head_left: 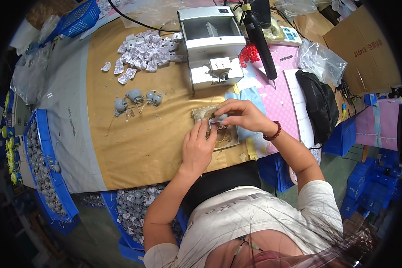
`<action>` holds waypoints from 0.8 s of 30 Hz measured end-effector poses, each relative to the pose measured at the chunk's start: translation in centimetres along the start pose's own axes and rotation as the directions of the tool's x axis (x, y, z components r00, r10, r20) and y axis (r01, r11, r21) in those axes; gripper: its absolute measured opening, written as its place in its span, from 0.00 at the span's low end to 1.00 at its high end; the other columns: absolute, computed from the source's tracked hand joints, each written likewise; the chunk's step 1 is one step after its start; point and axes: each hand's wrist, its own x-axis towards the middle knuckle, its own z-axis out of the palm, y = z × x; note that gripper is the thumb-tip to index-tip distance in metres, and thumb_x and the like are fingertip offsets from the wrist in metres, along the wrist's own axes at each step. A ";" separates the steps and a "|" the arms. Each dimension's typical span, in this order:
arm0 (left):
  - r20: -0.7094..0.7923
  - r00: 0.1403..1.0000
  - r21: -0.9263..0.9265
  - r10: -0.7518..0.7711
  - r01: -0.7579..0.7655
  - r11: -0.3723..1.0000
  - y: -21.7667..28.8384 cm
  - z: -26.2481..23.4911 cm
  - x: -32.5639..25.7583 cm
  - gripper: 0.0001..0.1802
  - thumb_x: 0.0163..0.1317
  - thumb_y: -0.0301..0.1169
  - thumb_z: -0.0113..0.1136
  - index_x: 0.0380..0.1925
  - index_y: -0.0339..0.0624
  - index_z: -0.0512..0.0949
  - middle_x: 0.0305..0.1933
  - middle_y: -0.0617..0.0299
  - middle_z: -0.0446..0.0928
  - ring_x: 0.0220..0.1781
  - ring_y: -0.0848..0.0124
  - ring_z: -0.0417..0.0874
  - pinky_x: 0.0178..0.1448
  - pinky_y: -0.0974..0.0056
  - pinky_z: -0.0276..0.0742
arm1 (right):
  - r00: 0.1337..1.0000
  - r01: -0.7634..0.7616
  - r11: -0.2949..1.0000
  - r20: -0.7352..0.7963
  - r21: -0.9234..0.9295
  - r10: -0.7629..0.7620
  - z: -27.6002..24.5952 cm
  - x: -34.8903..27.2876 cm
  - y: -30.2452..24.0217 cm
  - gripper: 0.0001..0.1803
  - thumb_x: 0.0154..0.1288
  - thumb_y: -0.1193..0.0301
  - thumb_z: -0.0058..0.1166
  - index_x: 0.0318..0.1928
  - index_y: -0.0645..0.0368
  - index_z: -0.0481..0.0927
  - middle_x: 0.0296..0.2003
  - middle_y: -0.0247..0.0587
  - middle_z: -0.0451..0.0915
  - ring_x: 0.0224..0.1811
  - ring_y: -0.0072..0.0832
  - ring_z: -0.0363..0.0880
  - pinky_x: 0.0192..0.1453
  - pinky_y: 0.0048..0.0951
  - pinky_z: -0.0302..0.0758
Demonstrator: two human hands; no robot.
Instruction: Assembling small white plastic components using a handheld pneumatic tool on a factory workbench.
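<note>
A small grey rounded part (223, 117) is pinched between the thumb and fingers of my right hand (244, 117), above a square fixture block (230, 142) near the table's front edge. My left hand (198, 149) reaches over the block's left side, its fingertips closed about a small white plastic part (213, 120) that touches or nearly touches the grey one. My fingers partly cover both parts, so how they join is hidden. To the left on the brown table covering (134, 143) lie 3 grey rounded parts (134, 95) with thin wires.
A silver machine (214, 49) stands behind my hands, beside a heap of white plastic parts (145, 50). A black electric screwdriver (260, 42) hangs at its right, near small red pieces (249, 54). A black pouch (318, 105) lies further right. Blue bins (53, 165) of grey parts line the left.
</note>
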 end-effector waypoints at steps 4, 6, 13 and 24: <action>-0.009 1.000 -0.031 -0.007 0.006 0.999 -0.1 -0.1 0.2 0.16 0.58 0.28 0.61 0.48 0.40 0.81 0.59 0.45 0.77 0.63 0.53 0.77 0.57 0.54 0.76 | 0.969 0.237 0.839 0.051 -0.490 -0.244 0.6 0.6 0.1 0.15 0.56 0.71 0.72 0.46 0.51 0.89 0.47 0.37 0.80 0.46 0.37 0.74 0.56 0.37 0.71; -0.014 1.000 -0.046 -0.019 0.018 0.999 -0.1 0.0 0.1 0.18 0.56 0.27 0.64 0.48 0.41 0.82 0.59 0.46 0.77 0.63 0.53 0.77 0.58 0.54 0.76 | 0.957 0.273 0.771 0.077 -0.575 -0.281 0.6 0.7 0.1 0.14 0.56 0.68 0.72 0.45 0.50 0.89 0.45 0.35 0.78 0.47 0.36 0.72 0.57 0.37 0.69; -0.024 0.998 -0.077 -0.054 0.052 0.996 0.0 -0.2 0.5 0.21 0.49 0.23 0.67 0.46 0.44 0.83 0.57 0.48 0.78 0.61 0.53 0.79 0.59 0.53 0.77 | 0.940 0.316 0.719 0.102 -0.620 -0.325 0.2 1.8 0.2 0.12 0.54 0.68 0.72 0.42 0.47 0.90 0.40 0.36 0.74 0.46 0.37 0.69 0.57 0.36 0.67; -0.012 0.983 -0.166 -0.181 0.176 0.970 0.0 -0.4 2.0 0.22 0.52 0.29 0.69 0.50 0.45 0.78 0.53 0.57 0.77 0.58 0.57 0.77 0.56 0.52 0.74 | 0.984 0.174 0.592 0.114 -0.787 -0.139 1.0 3.1 -2.7 0.40 0.47 0.70 0.75 0.64 0.52 0.73 0.48 0.44 0.77 0.55 0.44 0.72 0.58 0.40 0.74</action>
